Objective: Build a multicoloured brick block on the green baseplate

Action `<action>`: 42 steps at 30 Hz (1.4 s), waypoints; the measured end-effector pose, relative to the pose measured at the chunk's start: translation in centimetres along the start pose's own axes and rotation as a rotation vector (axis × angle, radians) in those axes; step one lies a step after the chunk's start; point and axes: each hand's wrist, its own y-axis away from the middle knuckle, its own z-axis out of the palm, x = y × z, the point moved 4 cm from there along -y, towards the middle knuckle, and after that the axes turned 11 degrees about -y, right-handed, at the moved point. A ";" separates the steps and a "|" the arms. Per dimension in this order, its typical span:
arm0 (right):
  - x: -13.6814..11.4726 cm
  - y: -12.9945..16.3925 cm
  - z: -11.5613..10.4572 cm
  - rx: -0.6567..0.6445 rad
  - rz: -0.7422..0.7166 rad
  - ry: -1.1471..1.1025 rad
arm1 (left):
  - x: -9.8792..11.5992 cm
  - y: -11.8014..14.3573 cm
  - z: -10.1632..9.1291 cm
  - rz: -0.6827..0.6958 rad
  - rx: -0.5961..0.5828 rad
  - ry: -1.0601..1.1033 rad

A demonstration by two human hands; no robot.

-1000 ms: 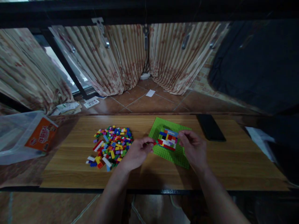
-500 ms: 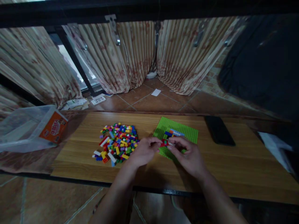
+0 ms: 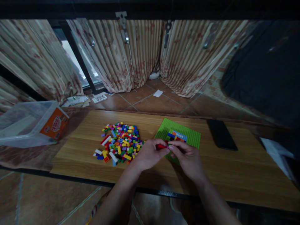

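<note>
My left hand point(image 3: 150, 153) is closed in a pinch on a red toy brick point(image 3: 161, 146). Thumb and fingers of my right hand point(image 3: 188, 157) pinch a small toy brick point(image 3: 168, 145) at the red one's right end; fingertips hide most of it, so whether the two are joined I cannot tell. Both hands hover over the near side of a green baseplate point(image 3: 194, 135). Blue, light blue and other bricks point(image 3: 179, 135) are built up on that plate just beyond my fingers. Left of my left hand a heap of loose, many-coloured bricks point(image 3: 123, 142) covers part of the table.
The wooden table point(image 3: 79, 150) carries a black phone-like slab point(image 3: 222, 135) right of the baseplate. White paper point(image 3: 276, 154) lies at the far right. A clear plastic box point(image 3: 25, 125) with an orange label stands at the left. Striped curtains point(image 3: 140, 56) hang beyond the table.
My hands have come closer together, fingertips now meeting around the bricks. More of the red brick is covered than before. The view has shifted slightly.
</note>
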 end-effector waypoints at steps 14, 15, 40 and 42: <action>-0.6 0.2 -1.5 0.157 -0.278 0.266 | -0.1 -0.1 0.6 -0.032 0.140 -0.063; -0.6 0.1 -2.3 0.204 -0.267 0.255 | -0.3 -0.1 0.5 -0.043 0.152 -0.061; 1.7 -0.9 -6.2 0.188 0.053 0.212 | 0.3 -0.2 -1.2 -0.091 0.199 -0.126; 1.7 -0.9 -6.3 0.183 0.044 0.245 | 0.3 -0.1 -1.2 -0.100 0.193 -0.127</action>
